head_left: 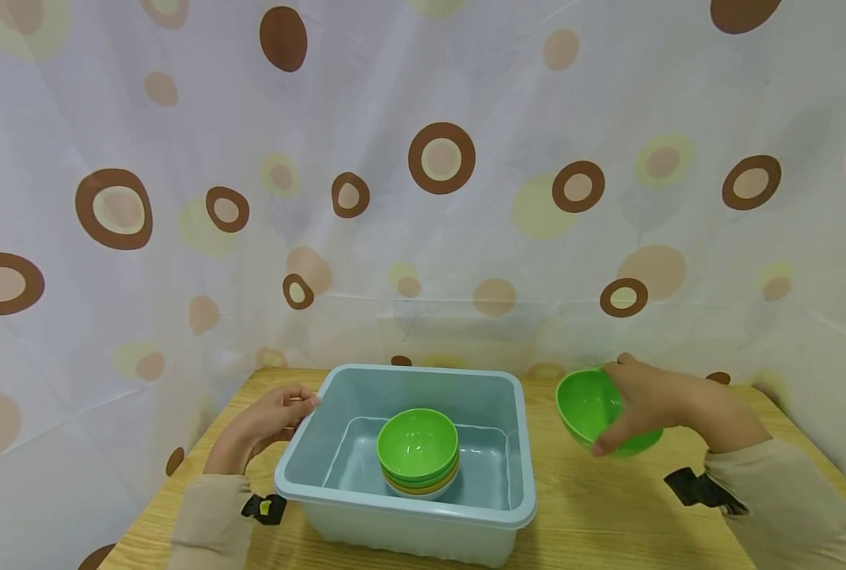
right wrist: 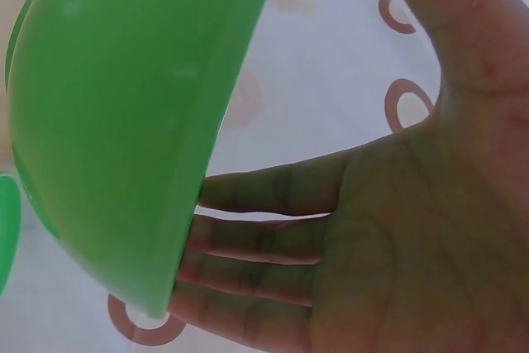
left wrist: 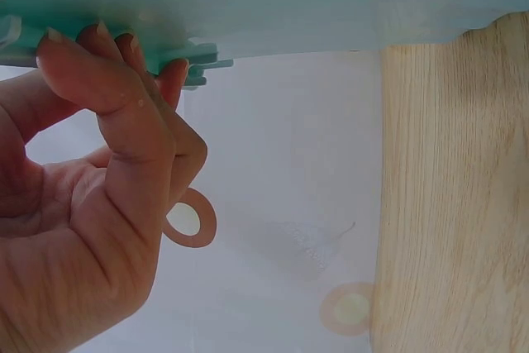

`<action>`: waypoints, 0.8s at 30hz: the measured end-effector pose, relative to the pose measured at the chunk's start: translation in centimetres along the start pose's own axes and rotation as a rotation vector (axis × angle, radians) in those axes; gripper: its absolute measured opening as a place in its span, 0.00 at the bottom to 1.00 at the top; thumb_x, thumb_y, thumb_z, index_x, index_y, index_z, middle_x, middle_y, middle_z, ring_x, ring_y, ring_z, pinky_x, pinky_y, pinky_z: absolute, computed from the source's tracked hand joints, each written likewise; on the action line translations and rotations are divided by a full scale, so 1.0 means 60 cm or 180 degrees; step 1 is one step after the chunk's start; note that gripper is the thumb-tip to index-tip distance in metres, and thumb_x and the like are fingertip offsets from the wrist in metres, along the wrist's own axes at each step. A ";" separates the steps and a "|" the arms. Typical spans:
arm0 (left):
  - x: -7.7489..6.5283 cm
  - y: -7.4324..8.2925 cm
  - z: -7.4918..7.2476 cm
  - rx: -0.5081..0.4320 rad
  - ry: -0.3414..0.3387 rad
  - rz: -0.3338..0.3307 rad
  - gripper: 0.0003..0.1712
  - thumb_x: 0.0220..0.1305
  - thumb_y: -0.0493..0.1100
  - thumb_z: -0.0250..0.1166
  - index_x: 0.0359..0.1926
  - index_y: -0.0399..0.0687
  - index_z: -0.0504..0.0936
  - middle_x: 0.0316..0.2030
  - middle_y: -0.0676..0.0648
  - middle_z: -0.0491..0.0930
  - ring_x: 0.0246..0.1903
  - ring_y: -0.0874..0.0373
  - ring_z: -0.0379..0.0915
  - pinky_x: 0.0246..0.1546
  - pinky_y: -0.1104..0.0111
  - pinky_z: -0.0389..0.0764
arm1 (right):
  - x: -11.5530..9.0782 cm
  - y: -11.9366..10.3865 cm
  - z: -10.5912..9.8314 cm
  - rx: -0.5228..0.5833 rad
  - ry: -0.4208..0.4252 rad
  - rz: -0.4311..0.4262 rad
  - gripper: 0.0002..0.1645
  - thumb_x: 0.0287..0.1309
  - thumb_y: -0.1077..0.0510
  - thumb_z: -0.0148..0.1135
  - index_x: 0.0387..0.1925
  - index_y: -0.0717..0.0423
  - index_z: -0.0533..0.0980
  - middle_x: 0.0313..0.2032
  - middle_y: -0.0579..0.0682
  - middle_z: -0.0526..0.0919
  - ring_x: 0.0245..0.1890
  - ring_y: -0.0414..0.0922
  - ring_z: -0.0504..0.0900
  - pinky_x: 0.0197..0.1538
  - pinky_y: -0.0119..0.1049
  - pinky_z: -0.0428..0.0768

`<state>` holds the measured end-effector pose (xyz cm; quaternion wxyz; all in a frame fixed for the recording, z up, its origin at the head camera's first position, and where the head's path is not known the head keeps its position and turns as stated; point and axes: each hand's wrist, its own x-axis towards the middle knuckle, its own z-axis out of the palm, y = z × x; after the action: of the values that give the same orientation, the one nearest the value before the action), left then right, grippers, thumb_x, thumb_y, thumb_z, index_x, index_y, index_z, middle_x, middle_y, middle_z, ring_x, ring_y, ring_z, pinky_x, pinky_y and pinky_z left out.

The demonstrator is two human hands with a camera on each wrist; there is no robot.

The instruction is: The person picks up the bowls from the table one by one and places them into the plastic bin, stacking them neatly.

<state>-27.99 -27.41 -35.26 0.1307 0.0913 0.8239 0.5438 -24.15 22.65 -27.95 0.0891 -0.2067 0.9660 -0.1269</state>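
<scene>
My right hand [head_left: 646, 404] holds a green bowl [head_left: 585, 404] by its rim, tilted, above the table to the right of the tub. In the right wrist view the fingers [right wrist: 256, 237] press the rim of that bowl [right wrist: 124, 105]. A light blue plastic tub [head_left: 404, 514] stands in the middle. Inside it sits a stack of nested bowls [head_left: 418, 447], green on top, with yellowish and white rims below. My left hand [head_left: 269, 419] is at the tub's left rim. Its curled fingers [left wrist: 124, 113] touch the tub's side [left wrist: 289, 6] in the left wrist view.
The tub stands on a wood-grain table [head_left: 593, 514]. A pale curtain [head_left: 494, 229] with brown and beige circles hangs behind and at both sides. A green edge [right wrist: 7, 229] shows at the left of the right wrist view.
</scene>
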 end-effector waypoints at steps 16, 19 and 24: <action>0.000 0.004 0.001 0.0015 0.0007 -0.0004 0.17 0.73 0.47 0.54 0.47 0.34 0.71 0.31 0.47 0.75 0.28 0.58 0.72 0.33 0.66 0.79 | 0.007 -0.054 -0.034 -0.0187 0.0181 -0.0237 0.69 0.31 0.36 0.78 0.60 0.81 0.58 0.52 0.71 0.65 0.50 0.62 0.72 0.49 0.56 0.74; 0.000 0.003 0.001 0.0004 -0.0007 -0.0007 0.17 0.73 0.47 0.54 0.47 0.34 0.71 0.31 0.47 0.75 0.27 0.58 0.72 0.33 0.66 0.79 | 0.010 -0.066 -0.040 -0.0188 0.0176 -0.0265 0.69 0.31 0.35 0.78 0.61 0.80 0.58 0.53 0.71 0.65 0.50 0.62 0.71 0.50 0.57 0.74; -0.001 0.002 0.001 -0.0020 -0.0025 0.0004 0.17 0.73 0.47 0.54 0.47 0.34 0.71 0.31 0.47 0.75 0.28 0.58 0.73 0.34 0.65 0.79 | 0.016 -0.091 -0.048 -0.0167 0.0144 -0.0295 0.70 0.31 0.34 0.77 0.63 0.78 0.58 0.54 0.69 0.65 0.50 0.59 0.72 0.50 0.56 0.74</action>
<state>-27.92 -27.30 -35.17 0.1339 0.0935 0.8217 0.5461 -23.60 18.05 -23.77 0.0558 -0.2506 0.9602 -0.1101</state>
